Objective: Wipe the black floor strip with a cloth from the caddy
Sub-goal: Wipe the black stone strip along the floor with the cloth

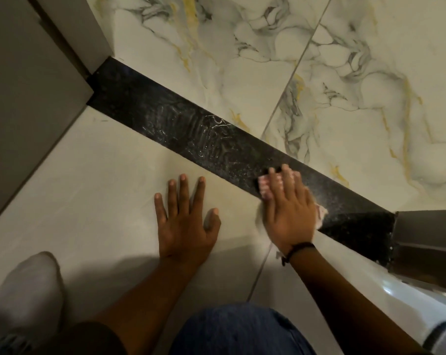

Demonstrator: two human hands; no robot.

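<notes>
A black speckled floor strip (170, 119) runs diagonally from the upper left door frame to the lower right door frame. Wet swirl marks and white streaks show on its middle stretch. My right hand (288, 211) presses a pink and white cloth (264, 187) flat onto the strip's right part; the cloth pokes out past the fingertips and beside the little finger. My left hand (186, 221) lies flat with fingers spread on the plain pale tile just below the strip, holding nothing. No caddy is in view.
White marble tiles with grey and gold veins (344, 85) lie beyond the strip. A grey door frame (24, 85) stands at the left, another frame post (426, 242) at the right. My socked foot (27, 290) and denim knee (237, 331) are at the bottom.
</notes>
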